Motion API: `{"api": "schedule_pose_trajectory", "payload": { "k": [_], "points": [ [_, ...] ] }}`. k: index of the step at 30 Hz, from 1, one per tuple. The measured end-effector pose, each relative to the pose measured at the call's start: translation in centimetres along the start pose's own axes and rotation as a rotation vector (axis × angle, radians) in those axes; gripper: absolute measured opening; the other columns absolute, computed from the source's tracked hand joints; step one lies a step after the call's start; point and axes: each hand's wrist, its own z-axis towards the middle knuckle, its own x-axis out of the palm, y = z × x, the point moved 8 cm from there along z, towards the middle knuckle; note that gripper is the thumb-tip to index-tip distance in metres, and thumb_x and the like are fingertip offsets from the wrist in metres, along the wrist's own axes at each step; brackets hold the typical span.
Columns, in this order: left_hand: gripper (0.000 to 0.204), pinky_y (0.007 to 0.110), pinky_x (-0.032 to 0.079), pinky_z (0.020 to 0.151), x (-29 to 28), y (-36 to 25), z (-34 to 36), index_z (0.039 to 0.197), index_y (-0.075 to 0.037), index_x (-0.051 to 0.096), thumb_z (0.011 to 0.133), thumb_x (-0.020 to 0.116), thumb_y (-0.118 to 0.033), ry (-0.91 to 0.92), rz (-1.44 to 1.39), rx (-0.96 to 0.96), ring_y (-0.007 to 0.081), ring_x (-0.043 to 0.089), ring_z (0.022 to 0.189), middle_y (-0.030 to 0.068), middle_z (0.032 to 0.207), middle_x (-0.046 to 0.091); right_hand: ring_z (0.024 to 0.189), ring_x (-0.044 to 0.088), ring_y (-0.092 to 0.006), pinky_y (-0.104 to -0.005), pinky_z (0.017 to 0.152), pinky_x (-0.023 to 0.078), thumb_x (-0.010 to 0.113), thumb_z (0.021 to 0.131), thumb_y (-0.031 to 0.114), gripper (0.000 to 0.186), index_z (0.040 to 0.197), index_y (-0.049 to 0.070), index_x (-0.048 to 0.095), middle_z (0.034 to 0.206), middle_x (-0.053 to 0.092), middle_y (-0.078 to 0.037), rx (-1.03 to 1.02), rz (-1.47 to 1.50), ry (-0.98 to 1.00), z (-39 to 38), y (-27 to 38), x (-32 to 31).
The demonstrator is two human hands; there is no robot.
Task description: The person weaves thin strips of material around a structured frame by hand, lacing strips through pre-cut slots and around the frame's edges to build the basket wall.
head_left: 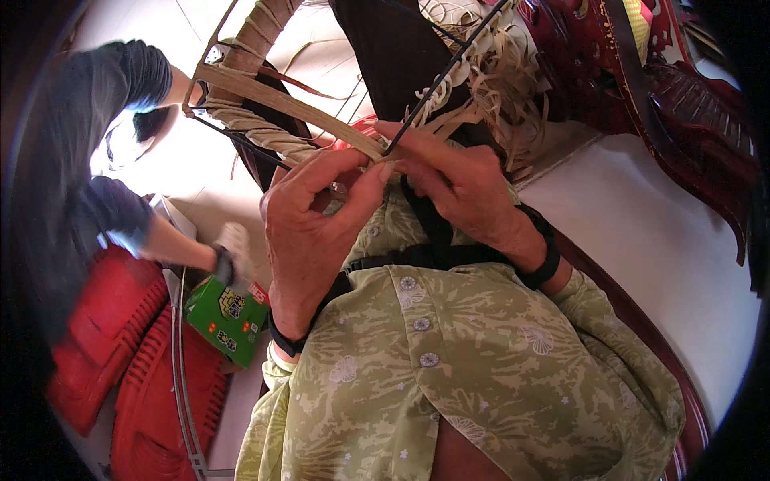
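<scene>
A green box (228, 321) is at lower left; a tan strip (297, 111) runs from upper left to centre, where the left hand (313, 216) pinches it between fingers; the right hand (473, 192) touches a black rod (446, 72), its fingers' grip unclear.

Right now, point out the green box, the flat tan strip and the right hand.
Green box (224, 319), head view: its printed side.
Flat tan strip (293, 111), head view: about mid-length.
Right hand (472, 188), head view: back of the hand.

Wedge-shaped gap between tan strip (293, 109) and black rod (443, 82)
</scene>
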Motion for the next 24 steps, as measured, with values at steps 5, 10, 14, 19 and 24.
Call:
{"api": "schedule_pose_trajectory", "payload": {
  "k": [5,10,14,19,24],
  "points": [
    [0.02,0.022,0.048,0.063,-0.2,-1.0,0.0,0.099,0.002,0.073,0.085,0.079,-0.011,0.067,-0.019,0.007,0.0086,0.061,0.072,0.0055,0.08,0.068,0.06,0.065,-0.0072,-0.0237,0.053,0.051,0.07,0.089,0.004,0.007,0.095,0.005,0.072,0.073,0.071,-0.003,-0.072,0.109,-0.086,0.5,0.5,-2.9],
    [0.023,0.022,0.046,0.06,-0.2,-0.4,0.0,0.102,0.002,0.073,0.088,0.077,-0.016,0.041,-0.004,-0.008,0.0075,0.058,0.07,0.0037,0.076,0.066,0.057,0.053,-0.0017,-0.0182,0.047,0.037,0.065,0.092,0.013,0.008,0.089,0.007,0.069,0.069,0.063,0.003,0.313,0.219,-0.342,-2.4,-5.9,-13.8],
    [0.023,0.023,0.044,0.057,0.0,-1.1,0.1,0.104,0.002,0.073,0.091,0.075,-0.017,0.029,-0.008,0.018,0.0063,0.055,0.064,0.0034,0.071,0.064,0.059,0.057,-0.0046,-0.0196,0.051,0.038,0.062,0.091,0.018,0.015,0.089,0.006,0.071,0.067,0.064,0.001,0.396,-0.104,-0.915,-8.8,-11.8,-29.8],
    [0.02,0.023,0.041,0.055,-0.2,-1.1,0.3,0.101,0.0,0.075,0.089,0.077,-0.016,0.032,0.077,0.055,0.0058,0.051,0.06,0.0024,0.068,0.063,0.081,0.071,-0.0274,-0.0422,0.08,0.054,0.061,0.088,0.04,0.034,0.102,0.012,0.074,0.083,0.075,-0.006,1.06,-0.987,-0.874,-14.7,-16.3,-39.5],
    [0.019,0.023,0.038,0.053,-0.1,-1.3,0.2,0.1,-0.001,0.075,0.088,0.077,-0.016,0.018,0.04,0.047,0.0056,0.046,0.058,0.0024,0.067,0.063,0.073,0.069,-0.0218,-0.0387,0.072,0.055,0.06,0.092,0.04,0.033,0.112,0.018,0.073,0.079,0.073,-0.006,1.034,-1.273,-0.822,-14.5,-17.1,-40.9]
  ]
}}
